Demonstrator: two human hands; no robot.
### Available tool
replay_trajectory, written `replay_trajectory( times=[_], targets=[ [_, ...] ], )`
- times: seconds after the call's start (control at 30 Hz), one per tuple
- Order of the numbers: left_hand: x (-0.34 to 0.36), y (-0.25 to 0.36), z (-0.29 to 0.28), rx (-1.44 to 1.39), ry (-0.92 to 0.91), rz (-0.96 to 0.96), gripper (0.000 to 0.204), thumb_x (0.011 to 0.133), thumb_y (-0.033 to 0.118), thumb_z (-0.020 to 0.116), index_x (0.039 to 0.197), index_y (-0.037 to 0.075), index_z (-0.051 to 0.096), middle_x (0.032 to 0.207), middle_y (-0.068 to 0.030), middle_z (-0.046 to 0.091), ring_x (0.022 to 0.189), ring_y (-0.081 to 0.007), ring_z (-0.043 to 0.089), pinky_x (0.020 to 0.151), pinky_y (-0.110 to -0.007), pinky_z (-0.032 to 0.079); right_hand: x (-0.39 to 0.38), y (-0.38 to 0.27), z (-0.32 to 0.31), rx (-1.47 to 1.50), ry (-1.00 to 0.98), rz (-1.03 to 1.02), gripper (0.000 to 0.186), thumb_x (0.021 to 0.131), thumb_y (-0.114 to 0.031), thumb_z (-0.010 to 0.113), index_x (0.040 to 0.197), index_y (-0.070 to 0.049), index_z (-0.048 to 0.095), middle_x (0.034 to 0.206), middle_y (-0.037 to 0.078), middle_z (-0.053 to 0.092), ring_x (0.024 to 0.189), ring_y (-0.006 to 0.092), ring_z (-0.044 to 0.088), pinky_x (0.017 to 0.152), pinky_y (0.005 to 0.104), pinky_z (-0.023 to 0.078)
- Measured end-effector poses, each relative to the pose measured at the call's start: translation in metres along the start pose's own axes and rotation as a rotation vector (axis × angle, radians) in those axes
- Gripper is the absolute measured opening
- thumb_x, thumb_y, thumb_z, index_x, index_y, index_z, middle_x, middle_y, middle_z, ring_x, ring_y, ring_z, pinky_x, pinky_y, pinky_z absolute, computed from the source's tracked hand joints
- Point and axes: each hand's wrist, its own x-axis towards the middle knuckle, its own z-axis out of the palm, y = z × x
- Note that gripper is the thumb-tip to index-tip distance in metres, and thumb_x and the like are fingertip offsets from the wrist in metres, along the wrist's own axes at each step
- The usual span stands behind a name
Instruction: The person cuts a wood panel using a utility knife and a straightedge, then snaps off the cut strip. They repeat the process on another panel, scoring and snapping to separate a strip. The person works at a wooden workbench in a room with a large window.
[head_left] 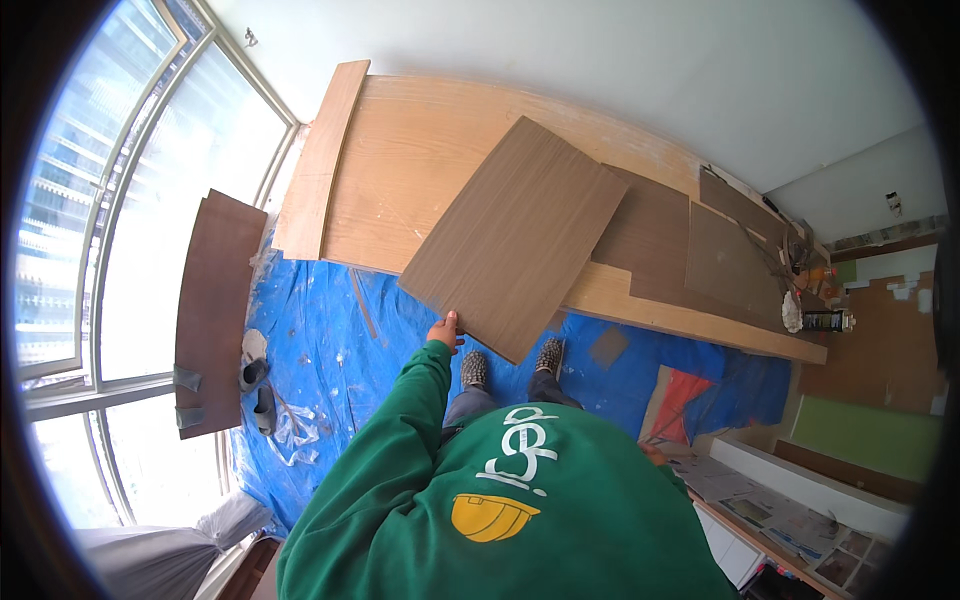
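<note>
My left hand [444, 332] grips the near left corner of a dark brown wood-grain board [510, 230], which lies at a slant across the long light-wood worktop [420, 160] and juts over its front edge. Other brown panels [640, 230] lie on the worktop to the right. My right hand [655, 452] shows only as a small patch of skin at the right side of my body, beyond the green sleeve; its fingers are not clear.
Blue plastic sheeting [310, 390] covers the floor round my feet. A dark brown board [215, 310] leans by the window at the left, beside slippers [258, 390]. Tools and cables [815, 320] sit at the worktop's right end; a paper-covered bench [760, 510] stands at lower right.
</note>
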Motion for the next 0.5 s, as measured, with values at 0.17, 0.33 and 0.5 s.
replay_trajectory(
  times=[0.17,0.33,0.5],
  targets=[
    [0.033,-0.034,-0.035,0.27,0.218,0.205,0.058,0.1,0.053,0.061,0.123,0.0,0.066,0.107,-0.0156,0.074,0.086,-0.0265,0.072,0.068,-0.04,0.057,0.075,0.0,-0.057,0.002,0.014,-0.116,0.031,0.097,-0.03,0.064,0.109,-0.002,0.071,0.103,0.015,0.072,0.087,0.0286,0.07,0.078,0.043,0.056],
    [0.012,-0.108,-0.062,0.264,0.422,0.274,0.043,0.101,0.038,0.064,0.103,-0.004,0.069,0.092,-0.0142,0.073,0.074,-0.0222,0.068,0.065,-0.038,0.057,0.166,-0.017,-0.129,0.502,-0.04,0.263,0.02,0.098,-0.02,0.067,0.112,-0.006,0.069,0.091,0.011,0.07,0.066,0.0204,0.066,0.055,0.0367,0.053],
    [-0.043,-0.166,-0.053,1.365,0.567,0.556,0.02,0.098,0.018,0.061,0.092,0.0,0.069,0.075,-0.0084,0.067,0.066,-0.0209,0.068,0.066,-0.036,0.058,0.248,-0.034,-0.181,0.432,-0.067,0.147,0.023,0.1,-0.021,0.063,0.114,-0.005,0.067,0.089,0.01,0.069,0.063,0.0197,0.064,0.055,0.0356,0.053]
  ],
)
